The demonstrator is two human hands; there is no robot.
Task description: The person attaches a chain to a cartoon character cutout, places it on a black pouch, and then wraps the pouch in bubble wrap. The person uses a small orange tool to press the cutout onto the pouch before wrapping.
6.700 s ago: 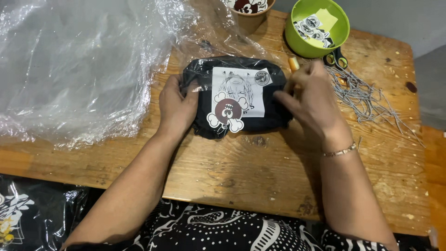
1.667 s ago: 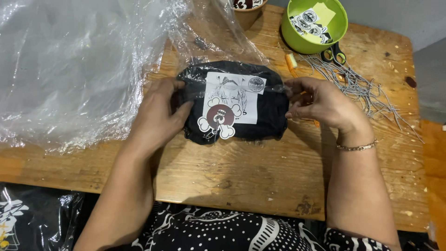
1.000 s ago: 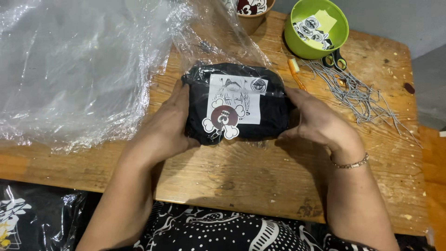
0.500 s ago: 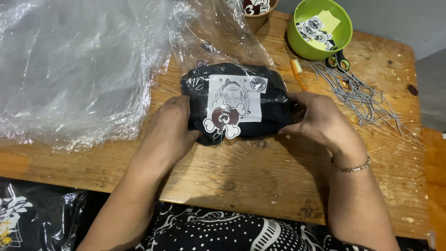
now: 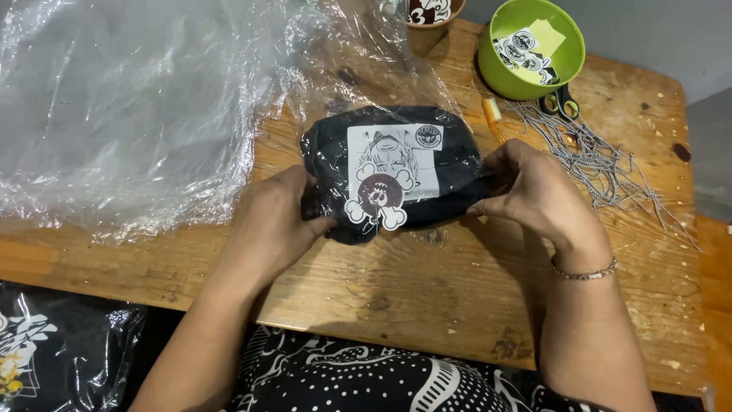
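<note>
A folded black garment in a clear plastic bag point(image 5: 457, 164) lies on the wooden table point(image 5: 427, 305), with a white printed card and a skull-and-bones sticker point(image 5: 379, 197) showing on top. My left hand point(image 5: 278, 221) grips the package's left end, thumb on its front edge. My right hand point(image 5: 534, 194) pinches the right end, a thin bracelet on that wrist.
A large heap of clear plastic bags point(image 5: 130, 107) covers the table's left. A green bowl of stickers point(image 5: 531, 47) stands at the back right beside scissors point(image 5: 562, 103), an orange tube point(image 5: 494, 114) and a tangle of ball chains point(image 5: 602, 164). Another bagged black garment point(image 5: 53, 358) lies lower left.
The package has been turned and squeezed between both hands. My right hand has shifted from the top right corner to the right end; my left has slid to the lower left edge.
</note>
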